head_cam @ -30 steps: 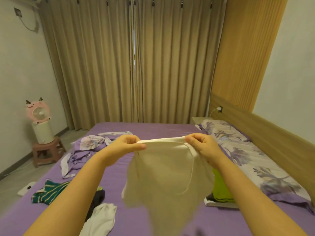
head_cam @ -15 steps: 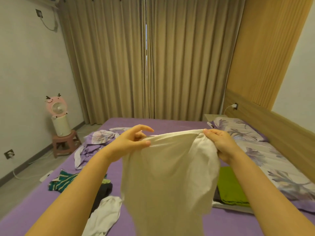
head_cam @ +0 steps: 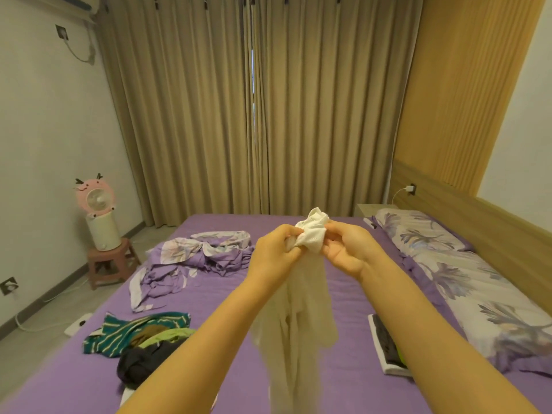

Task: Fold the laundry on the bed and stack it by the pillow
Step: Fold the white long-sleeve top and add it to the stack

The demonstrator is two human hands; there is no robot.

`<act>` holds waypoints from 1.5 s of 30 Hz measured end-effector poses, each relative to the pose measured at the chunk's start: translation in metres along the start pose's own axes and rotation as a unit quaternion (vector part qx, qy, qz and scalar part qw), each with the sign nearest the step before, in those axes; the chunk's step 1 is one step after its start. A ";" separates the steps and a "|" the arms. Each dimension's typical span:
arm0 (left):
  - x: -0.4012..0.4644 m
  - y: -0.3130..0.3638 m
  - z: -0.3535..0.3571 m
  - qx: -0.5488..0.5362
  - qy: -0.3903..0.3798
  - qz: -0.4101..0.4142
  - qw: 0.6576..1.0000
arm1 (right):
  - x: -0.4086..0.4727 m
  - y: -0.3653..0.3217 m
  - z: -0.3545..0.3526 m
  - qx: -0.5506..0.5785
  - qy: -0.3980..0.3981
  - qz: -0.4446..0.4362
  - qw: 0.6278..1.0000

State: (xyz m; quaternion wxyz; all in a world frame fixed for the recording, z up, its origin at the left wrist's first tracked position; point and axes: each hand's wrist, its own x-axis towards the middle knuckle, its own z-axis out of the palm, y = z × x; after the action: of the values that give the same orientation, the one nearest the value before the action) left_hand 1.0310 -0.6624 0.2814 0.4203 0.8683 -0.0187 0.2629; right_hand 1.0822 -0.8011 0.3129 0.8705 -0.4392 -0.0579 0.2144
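Observation:
A cream garment (head_cam: 301, 312) hangs in mid-air over the purple bed (head_cam: 215, 294), bunched at its top edge. My left hand (head_cam: 276, 248) and my right hand (head_cam: 348, 249) both grip that bunched top, close together at chest height. Unfolded laundry lies on the bed at the left: a green striped piece (head_cam: 131, 330), a dark garment (head_cam: 140, 366) and a purple floral sheet (head_cam: 191, 258). A small folded stack (head_cam: 385, 345) rests beside the long floral pillow (head_cam: 466, 282) on the right.
A wooden headboard (head_cam: 493, 231) runs along the right. Tan curtains (head_cam: 254, 109) close off the far wall. A pink fan on a stool (head_cam: 100, 222) stands on the floor at the left, with a power strip (head_cam: 78, 324) and cable by the bed's edge.
My hands have come together, gathering the garment's top edge from a wide spread into a bunch. The cloth now hangs narrow. The view has tilted and shifted.

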 end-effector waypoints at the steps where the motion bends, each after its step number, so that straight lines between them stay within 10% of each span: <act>1: 0.007 -0.006 -0.006 -0.045 0.009 -0.020 0.999 | 0.002 0.002 0.001 -0.034 -0.011 -0.026 0.999; 5: 0.029 -0.025 -0.027 -0.166 0.036 -0.089 0.981 | 0.005 0.020 -0.008 -0.275 -0.025 -0.126 0.953; 10: 0.050 -0.045 -0.050 -0.241 0.049 -0.160 0.956 | 0.012 0.067 -0.010 -0.568 -0.050 -0.150 0.808; 16: 0.062 -0.085 -0.083 -0.192 0.043 -0.170 0.966 | 0.028 0.061 0.003 -0.416 0.049 -0.168 0.892; 27: 0.061 -0.106 -0.077 -0.238 -0.063 -0.144 0.958 | 0.053 0.090 0.055 -0.497 -0.058 -0.240 0.832; 45: 0.093 -0.170 -0.127 -0.325 -0.332 -0.165 0.870 | 0.092 0.059 -0.006 -0.532 0.148 -0.317 0.771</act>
State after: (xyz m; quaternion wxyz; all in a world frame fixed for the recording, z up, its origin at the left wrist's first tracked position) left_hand 1.0979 -0.4414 0.2673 0.6846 0.7095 -0.0985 -0.1351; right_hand 1.1475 -0.7357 0.2552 0.5144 -0.8149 -0.1696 -0.2065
